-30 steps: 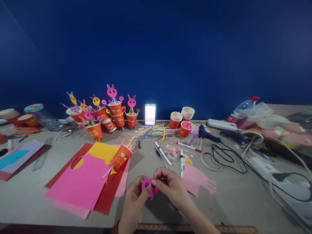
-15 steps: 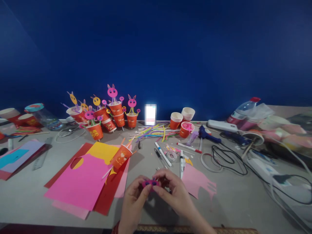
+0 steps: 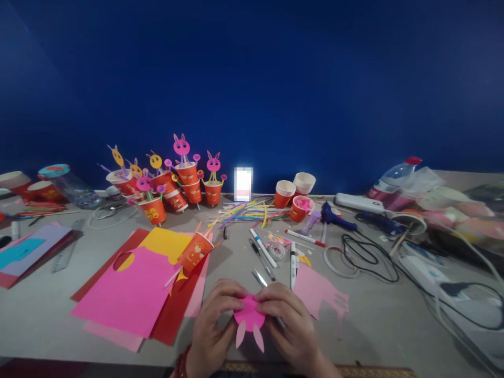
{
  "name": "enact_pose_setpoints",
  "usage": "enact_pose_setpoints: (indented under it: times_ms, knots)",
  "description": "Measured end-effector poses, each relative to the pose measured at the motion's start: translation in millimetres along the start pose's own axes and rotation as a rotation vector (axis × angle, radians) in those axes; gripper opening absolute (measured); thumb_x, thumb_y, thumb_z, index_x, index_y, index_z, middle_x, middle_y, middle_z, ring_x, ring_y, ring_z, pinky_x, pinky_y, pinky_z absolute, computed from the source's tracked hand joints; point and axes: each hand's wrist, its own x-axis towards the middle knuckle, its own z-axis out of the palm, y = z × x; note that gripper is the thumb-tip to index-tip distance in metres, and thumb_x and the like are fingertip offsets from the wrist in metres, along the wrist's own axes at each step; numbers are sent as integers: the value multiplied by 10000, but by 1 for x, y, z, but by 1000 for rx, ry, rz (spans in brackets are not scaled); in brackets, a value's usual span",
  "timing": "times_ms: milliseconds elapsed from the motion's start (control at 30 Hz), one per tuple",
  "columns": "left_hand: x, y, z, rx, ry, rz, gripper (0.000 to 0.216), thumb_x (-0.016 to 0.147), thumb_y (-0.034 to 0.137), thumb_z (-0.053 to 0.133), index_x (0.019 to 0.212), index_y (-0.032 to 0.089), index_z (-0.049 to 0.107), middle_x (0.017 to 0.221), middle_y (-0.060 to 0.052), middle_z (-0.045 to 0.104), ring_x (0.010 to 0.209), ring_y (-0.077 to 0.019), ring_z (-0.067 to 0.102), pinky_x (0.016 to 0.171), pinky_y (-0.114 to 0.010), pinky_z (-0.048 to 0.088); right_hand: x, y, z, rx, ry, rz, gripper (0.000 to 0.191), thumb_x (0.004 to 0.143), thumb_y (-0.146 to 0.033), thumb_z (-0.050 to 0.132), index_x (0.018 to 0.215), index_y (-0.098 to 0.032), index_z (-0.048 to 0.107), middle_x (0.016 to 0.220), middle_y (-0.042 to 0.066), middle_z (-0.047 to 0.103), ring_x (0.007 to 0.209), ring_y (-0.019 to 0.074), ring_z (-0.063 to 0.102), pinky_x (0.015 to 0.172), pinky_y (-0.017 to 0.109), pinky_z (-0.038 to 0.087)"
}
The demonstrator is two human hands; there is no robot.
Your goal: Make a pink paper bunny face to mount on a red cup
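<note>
A pink paper bunny head is held low over the table's front, its blank side up and its two pale ears pointing toward me. My left hand pinches its left edge. At the right edge, the fingers of my right hand are closed on the same piece. Just beyond my fingers lie scissors, their handles hidden by my right hand. A black pen and a blue-capped white marker rest farther off.
At left lie pink paper, yellow paper and a tilted red paper cup. Several cups with bunny figures stand at the back left. Colored sticks, a blue glue gun and a black cable lie behind.
The bunny head has been turned over: its eyes faced up before, and now the plain back shows with the ears toward me. Both hands stay on it, and the scissors show more.
</note>
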Motion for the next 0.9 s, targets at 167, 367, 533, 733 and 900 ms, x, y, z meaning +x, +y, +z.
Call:
enact_pose_setpoints:
  times_ms: [167,367,533,733,900]
  knots:
    - [3,2,-5,65,-11,58,239,901,93,523,1083,240,576,1086,-81,625,1044,-247,570,918,-442,454,-1,1,0,-20,10,2,339,817,-6,519,1035,-240,632,943,67,699,848,194,660,738,319,543]
    - [5,1,3,-108,88,-244,76,918,186,549,948,221,609,956,-54,624,952,-216,597,849,-358,482,-12,7,12,55,81,200,280,850,-65,575,1048,-257,620,891,40,708,831,187,673,756,299,547]
    - [4,-6,15,-421,294,-688,158,827,288,714,905,198,609,867,-16,623,819,-156,594,752,-253,485,-22,15,25,282,150,620,222,862,-246,658,1076,-221,604,863,46,692,754,181,671,657,260,545]
    - [4,-10,15,-552,306,-804,235,823,352,722,764,164,595,714,7,577,650,-112,501,631,-219,428,-21,20,29,602,194,788,311,822,-369,728,1056,-217,592,770,0,657,627,131,633,603,231,500]
    - [3,-10,16,-556,339,-851,278,798,384,741,734,163,586,690,7,571,630,-113,484,602,-221,409,-16,17,29,705,201,860,336,807,-408,746,1030,-209,594,757,-7,640,628,120,617,607,229,485]
